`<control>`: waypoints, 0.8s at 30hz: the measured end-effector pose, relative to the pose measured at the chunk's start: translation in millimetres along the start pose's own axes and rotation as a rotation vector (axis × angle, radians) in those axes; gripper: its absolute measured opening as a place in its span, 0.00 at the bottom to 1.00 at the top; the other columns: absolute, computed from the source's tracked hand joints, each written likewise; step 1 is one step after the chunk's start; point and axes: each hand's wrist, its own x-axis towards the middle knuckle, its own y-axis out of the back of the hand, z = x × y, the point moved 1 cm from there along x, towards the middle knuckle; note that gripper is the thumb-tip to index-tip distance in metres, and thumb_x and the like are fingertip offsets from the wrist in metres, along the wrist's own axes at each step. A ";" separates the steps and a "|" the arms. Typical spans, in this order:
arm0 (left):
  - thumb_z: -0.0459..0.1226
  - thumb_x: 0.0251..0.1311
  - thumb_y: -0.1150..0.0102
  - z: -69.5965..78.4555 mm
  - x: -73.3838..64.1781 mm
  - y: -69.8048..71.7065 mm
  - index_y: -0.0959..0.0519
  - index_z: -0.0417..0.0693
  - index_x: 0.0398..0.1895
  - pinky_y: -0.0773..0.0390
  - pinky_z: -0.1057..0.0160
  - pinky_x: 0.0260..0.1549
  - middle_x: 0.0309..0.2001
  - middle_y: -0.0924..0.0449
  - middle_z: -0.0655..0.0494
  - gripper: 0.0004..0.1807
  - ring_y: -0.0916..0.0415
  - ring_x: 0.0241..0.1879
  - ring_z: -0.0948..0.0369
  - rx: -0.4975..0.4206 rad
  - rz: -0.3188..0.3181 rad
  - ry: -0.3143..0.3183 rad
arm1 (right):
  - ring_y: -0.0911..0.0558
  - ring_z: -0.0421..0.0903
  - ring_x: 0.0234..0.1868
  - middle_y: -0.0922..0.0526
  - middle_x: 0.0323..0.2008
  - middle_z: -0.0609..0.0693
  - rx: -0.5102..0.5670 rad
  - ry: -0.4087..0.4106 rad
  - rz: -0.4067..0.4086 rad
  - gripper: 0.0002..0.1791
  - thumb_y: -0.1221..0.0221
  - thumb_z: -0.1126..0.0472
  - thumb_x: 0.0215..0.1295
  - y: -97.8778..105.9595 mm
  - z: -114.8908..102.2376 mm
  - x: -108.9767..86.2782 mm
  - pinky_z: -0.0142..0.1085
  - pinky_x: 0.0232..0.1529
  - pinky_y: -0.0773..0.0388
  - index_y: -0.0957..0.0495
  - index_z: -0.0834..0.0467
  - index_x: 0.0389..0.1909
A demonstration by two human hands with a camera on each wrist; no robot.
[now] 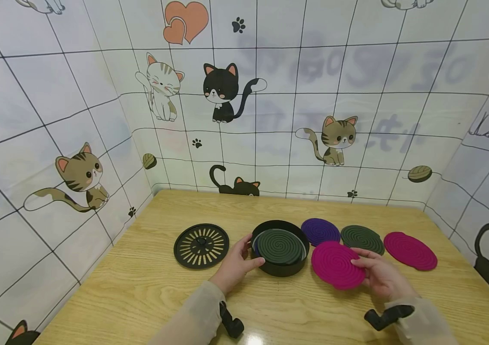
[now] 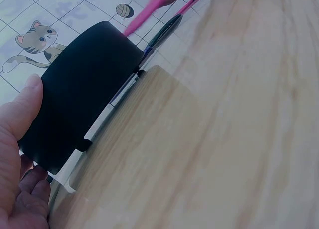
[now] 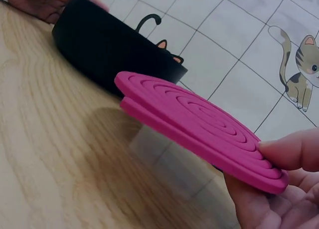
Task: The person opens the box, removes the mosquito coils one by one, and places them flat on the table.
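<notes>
A black round mosquito coil holder (image 1: 280,272) stands on the table with a dark green coil (image 1: 279,246) lying inside it. My left hand (image 1: 239,264) grips the holder's left side, and the left wrist view shows the thumb and fingers on its black wall (image 2: 79,94). Between thumb and fingers, my right hand (image 1: 384,274) pinches a pink mosquito coil (image 1: 336,265) at its right edge. In the right wrist view this coil (image 3: 199,119) is tilted above the table and looks like two spirals lying together, close to the holder (image 3: 107,44).
Left of the holder lies its black slotted lid (image 1: 201,246). Behind and right of my right hand lie a purple coil (image 1: 320,232), a green coil (image 1: 362,239) and more pink coil (image 1: 410,250). A cat-patterned cloth (image 1: 278,143) hangs behind the wooden table (image 1: 132,287).
</notes>
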 end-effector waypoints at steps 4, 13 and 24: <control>0.47 0.55 0.31 -2.3 0.7 0.5 0.47 0.47 0.75 0.41 0.48 0.67 0.70 0.40 0.44 0.48 0.43 0.69 0.48 0.014 0.001 0.001 | 0.18 0.39 0.33 0.17 0.37 0.46 -0.073 -0.019 0.073 0.16 0.43 0.71 0.65 -4.0 5.7 3.3 0.31 0.32 0.19 0.26 0.52 0.50; 0.48 0.55 0.31 -1.9 -0.7 0.4 0.46 0.48 0.75 0.41 0.50 0.67 0.70 0.41 0.45 0.48 0.44 0.70 0.48 0.019 0.004 0.023 | 0.18 0.41 0.33 0.18 0.34 0.47 -0.196 -0.044 0.145 0.38 0.44 0.73 0.63 -12.8 13.6 11.2 0.34 0.33 0.18 0.51 0.66 0.71; 0.46 0.55 0.31 -0.4 -0.6 0.0 0.47 0.47 0.75 0.41 0.48 0.67 0.70 0.42 0.42 0.48 0.44 0.69 0.46 0.008 0.004 0.005 | 0.23 0.43 0.36 0.23 0.43 0.52 -0.400 -0.038 0.207 0.34 0.45 0.72 0.63 -16.7 8.6 13.9 0.36 0.36 0.22 0.46 0.70 0.69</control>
